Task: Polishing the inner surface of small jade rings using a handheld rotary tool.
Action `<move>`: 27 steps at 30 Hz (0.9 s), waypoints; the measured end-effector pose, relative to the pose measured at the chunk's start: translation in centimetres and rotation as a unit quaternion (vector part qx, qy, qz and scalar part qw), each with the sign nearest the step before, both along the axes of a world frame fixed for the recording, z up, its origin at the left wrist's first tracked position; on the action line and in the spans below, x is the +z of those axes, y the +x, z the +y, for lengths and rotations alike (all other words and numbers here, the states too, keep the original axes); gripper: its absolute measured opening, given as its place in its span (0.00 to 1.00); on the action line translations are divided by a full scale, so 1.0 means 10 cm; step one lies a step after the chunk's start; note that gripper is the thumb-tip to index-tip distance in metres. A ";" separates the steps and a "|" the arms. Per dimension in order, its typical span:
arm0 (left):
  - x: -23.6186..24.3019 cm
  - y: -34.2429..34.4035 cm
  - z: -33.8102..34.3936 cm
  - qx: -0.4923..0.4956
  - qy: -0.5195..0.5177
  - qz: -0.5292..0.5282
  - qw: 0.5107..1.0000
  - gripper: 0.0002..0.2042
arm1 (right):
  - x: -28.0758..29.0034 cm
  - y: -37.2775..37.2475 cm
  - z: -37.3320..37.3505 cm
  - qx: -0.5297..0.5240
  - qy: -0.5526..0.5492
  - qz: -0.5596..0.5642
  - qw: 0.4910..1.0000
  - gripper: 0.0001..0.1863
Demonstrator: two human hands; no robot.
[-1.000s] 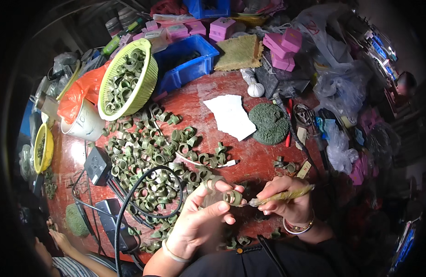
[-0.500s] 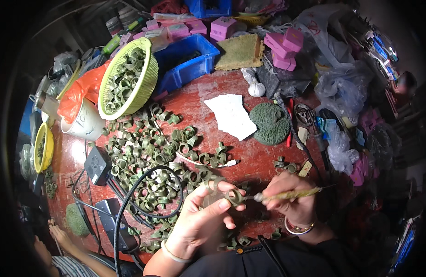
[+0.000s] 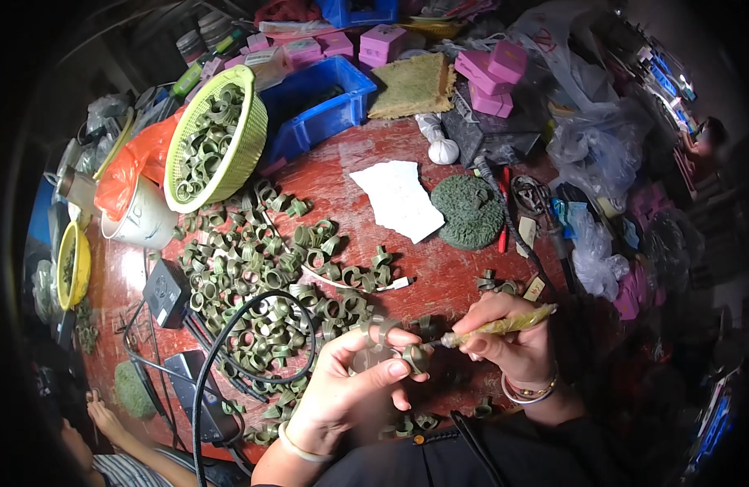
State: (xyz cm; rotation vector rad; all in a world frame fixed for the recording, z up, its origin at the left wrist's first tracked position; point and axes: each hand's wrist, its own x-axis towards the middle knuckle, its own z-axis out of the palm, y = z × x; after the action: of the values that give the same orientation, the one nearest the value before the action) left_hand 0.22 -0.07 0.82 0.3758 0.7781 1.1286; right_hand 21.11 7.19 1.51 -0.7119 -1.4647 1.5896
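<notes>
Between the thumb and fingers of my left hand is a dark green ring, with a wide band. My right hand is closed round a thin hand tool whose handle is wrapped in yellow. Its narrow metal tip points left and reaches the ring, though whether it touches is too small to tell. A big loose heap of similar green rings covers the table to the left of my hands. A few more rings lie just beyond my right hand.
Black cables loop over the heap beside two black boxes. A yellow-green basket of rings leans by a blue bin. White paper and a round green pad lie ahead. Another person's hand shows at lower left.
The tool has turned and its handle now tilts up more to the right. The ring has been turned a little in my left fingers. The whole view has shifted slightly.
</notes>
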 end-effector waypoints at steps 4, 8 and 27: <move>0.00 0.00 0.00 0.001 -0.004 0.010 1.000 0.13 | 0.03 0.00 0.00 0.020 0.021 -0.029 0.999 0.07; 0.03 0.03 0.00 0.028 -0.012 -0.040 0.999 0.15 | -0.01 0.04 0.01 -0.059 -0.191 0.090 0.976 0.15; -0.06 -0.05 0.01 0.047 -0.055 -0.172 0.982 0.06 | 0.05 -0.06 0.00 -0.025 0.282 -0.087 0.955 0.15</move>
State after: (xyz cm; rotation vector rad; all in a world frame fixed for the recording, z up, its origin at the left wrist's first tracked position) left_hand -0.29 0.01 0.18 0.0476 0.5533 1.1939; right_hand 20.48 7.18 2.01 -0.5531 -1.8976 1.0051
